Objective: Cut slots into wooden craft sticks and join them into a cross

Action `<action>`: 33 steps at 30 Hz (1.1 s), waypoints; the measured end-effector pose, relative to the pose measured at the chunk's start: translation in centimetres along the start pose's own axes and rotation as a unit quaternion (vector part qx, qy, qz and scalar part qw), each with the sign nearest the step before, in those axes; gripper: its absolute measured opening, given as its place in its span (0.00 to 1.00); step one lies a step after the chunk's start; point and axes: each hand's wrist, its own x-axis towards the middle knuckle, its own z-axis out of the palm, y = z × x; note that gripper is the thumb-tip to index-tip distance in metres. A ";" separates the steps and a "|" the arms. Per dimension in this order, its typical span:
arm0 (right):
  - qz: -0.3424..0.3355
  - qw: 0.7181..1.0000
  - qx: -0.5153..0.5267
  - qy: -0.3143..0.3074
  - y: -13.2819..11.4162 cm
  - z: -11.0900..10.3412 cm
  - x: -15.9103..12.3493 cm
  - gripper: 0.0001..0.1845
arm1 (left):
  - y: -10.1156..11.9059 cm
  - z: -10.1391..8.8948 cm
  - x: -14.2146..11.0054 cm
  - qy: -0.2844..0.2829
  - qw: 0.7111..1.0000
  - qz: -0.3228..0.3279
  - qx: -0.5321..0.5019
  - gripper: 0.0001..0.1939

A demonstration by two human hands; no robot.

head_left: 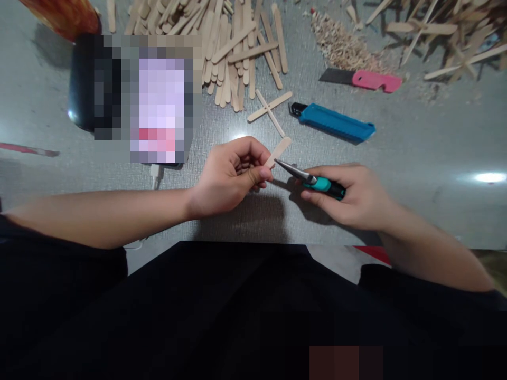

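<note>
My left hand (233, 174) pinches a wooden craft stick (280, 150) between thumb and forefinger, its free end pointing up and right. In my right hand (356, 192) are needle-nose pliers (319, 183) with teal and black handles. The tip of the pliers meets the stick's edge or lies just in front of it; I cannot tell whether the jaws grip it. Just beyond, two craft sticks form a cross (269, 110) on the table. A blue box cutter (336, 122) lies to the right of that cross.
A heap of craft sticks (237, 53) lies at the back, beside wood shavings (343, 45) and a pink-handled knife (376, 81). More crossed sticks (422, 27) are at the far right. Left are a blurred phone (161, 100) with a cable (156, 174), a dark case (81, 89) and a brush (29, 149).
</note>
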 end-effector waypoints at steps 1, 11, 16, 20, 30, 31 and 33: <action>0.017 1.000 0.020 -0.017 -0.1 -0.2 0.0 0.06 | 0.0 0.0 0.0 0.000 1.000 0.004 0.006 0.15; 0.187 0.800 0.503 -0.268 -0.1 -0.9 0.6 0.12 | -0.3 -0.1 0.3 0.003 0.999 0.038 0.005 0.23; 0.172 0.808 0.507 -0.246 -0.1 -2.1 0.4 0.14 | -0.9 -0.3 0.7 0.028 0.998 0.054 -0.024 0.27; 0.027 0.992 0.120 -0.007 0.3 -2.0 -0.1 0.08 | -0.6 -0.2 0.6 0.033 0.999 0.024 -0.031 0.26; -0.078 0.974 -0.195 0.086 1.1 0.1 0.2 0.27 | -0.5 -0.1 0.6 0.038 0.998 -0.001 -0.051 0.25; -0.082 0.973 -0.196 0.087 1.0 0.1 0.1 0.28 | -0.4 -0.1 0.6 0.040 0.998 -0.004 -0.053 0.25; -0.087 0.974 -0.192 0.084 1.1 0.0 0.1 0.28 | -0.4 -0.1 0.6 0.044 0.997 -0.012 -0.059 0.24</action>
